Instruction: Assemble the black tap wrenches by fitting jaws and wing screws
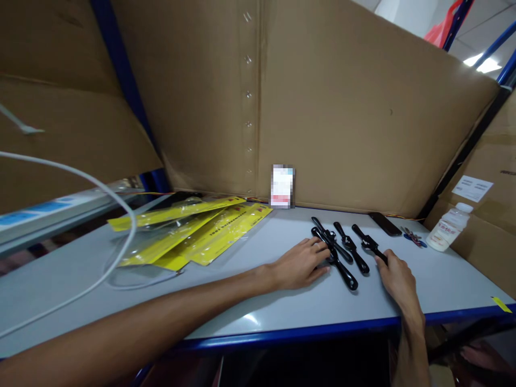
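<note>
Several black metal spokeshaves, each with two handles, lie in a loose row on the grey-white table. My left hand (304,263) rests flat at the left end of the row, its fingers apart and the fingertips touching the nearest spokeshave (344,271). Another spokeshave (342,248) lies partly behind that one. A separate spokeshave (352,248) is in the middle, out of contact with either hand. On the right, my right hand (399,277) is closed around the near handle of the rightmost spokeshave (365,240).
Yellow-backed clear plastic packages (226,234) lie overlapped at left, with a white cable (131,226) arching before them. A phone (385,223), keys (413,236) and a white-capped bottle (449,228) stand or lie at right. Cardboard (342,107) walls the back; a blue edge (306,336) runs in front.
</note>
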### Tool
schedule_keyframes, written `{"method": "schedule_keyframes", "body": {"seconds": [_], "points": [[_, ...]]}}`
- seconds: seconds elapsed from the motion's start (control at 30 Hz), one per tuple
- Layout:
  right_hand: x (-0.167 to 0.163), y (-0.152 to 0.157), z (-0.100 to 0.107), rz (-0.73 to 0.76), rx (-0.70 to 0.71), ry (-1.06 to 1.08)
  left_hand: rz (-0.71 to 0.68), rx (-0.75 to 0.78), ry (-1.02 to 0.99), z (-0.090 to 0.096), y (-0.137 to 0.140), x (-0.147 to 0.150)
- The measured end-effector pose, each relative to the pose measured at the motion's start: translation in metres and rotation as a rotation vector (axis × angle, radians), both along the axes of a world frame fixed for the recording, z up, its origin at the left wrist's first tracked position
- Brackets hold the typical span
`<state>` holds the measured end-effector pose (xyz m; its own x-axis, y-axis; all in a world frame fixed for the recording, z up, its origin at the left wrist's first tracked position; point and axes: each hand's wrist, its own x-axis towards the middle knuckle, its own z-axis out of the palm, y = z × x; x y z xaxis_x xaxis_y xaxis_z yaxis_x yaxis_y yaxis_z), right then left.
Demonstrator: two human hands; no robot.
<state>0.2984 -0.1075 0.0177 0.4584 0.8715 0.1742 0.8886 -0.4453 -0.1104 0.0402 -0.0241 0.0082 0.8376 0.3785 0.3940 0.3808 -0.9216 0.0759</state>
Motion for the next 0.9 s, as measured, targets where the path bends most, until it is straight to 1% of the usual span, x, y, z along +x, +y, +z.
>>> {"method": "schedule_keyframes", "body": {"seconds": [0.07,0.17,0.27,0.33,0.4,0.5,0.63,0.7,0.77,0.83,0.9], "points": [[-0.002,-0.004,-0.003,-0.043,0.092,0.020,0.039,0.007,-0.006,0.001,0.003,0.000],[-0.008,-0.014,-0.006,-0.055,0.286,0.120,0.075,-0.059,-0.036,-0.001,0.010,-0.002],[-0.019,-0.027,-0.007,0.013,0.472,0.276,0.036,-0.131,-0.075,-0.004,0.017,-0.005],[-0.030,-0.036,-0.007,0.079,0.546,0.376,-0.016,-0.110,-0.075,-0.003,0.019,-0.007],[-0.042,-0.040,-0.007,0.132,0.560,0.451,-0.062,-0.021,-0.020,0.000,0.019,-0.007],[-0.059,-0.040,-0.011,0.187,0.514,0.521,-0.098,0.157,0.100,0.005,0.016,-0.007],[-0.069,-0.033,-0.022,0.203,0.449,0.533,-0.058,0.308,0.158,0.011,0.017,-0.007],[-0.069,-0.031,-0.026,0.190,0.412,0.499,0.006,0.330,0.146,0.013,0.020,-0.009],[-0.068,-0.030,-0.027,0.192,0.392,0.471,0.102,0.318,0.114,0.016,0.025,-0.013],[-0.068,-0.032,-0.026,0.201,0.411,0.468,0.191,0.296,0.097,0.020,0.029,-0.017],[-0.071,-0.035,-0.024,0.218,0.452,0.493,0.239,0.287,0.110,0.023,0.034,-0.022]]}}
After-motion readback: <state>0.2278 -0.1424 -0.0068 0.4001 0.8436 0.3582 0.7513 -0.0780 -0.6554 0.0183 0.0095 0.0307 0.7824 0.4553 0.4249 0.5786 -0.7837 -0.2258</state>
